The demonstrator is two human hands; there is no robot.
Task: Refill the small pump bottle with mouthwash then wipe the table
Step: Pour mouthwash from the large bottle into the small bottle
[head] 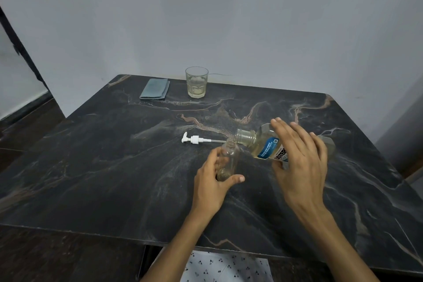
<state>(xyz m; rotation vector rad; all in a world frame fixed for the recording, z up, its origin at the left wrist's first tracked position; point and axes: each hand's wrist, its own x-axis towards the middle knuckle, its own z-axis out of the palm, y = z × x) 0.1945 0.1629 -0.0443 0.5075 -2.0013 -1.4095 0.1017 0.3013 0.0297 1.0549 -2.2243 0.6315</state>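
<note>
A small clear pump bottle [229,158] stands upright on the dark marble table [114,167] with its top off and a little yellowish liquid at its bottom. My left hand [212,181] grips it around the lower part. My right hand [299,162] holds a large mouthwash bottle [263,142] with a blue label, tipped on its side. Its open mouth sits right at the small bottle's neck. The white pump head [194,139] with its tube lies on the table just left of the two bottles.
A folded grey-blue cloth [155,89] lies at the table's far edge. Beside it, to the right, stands a drinking glass [196,82] holding some pale liquid. A grey wall rises behind the table. Patterned fabric [226,268] shows below the near edge.
</note>
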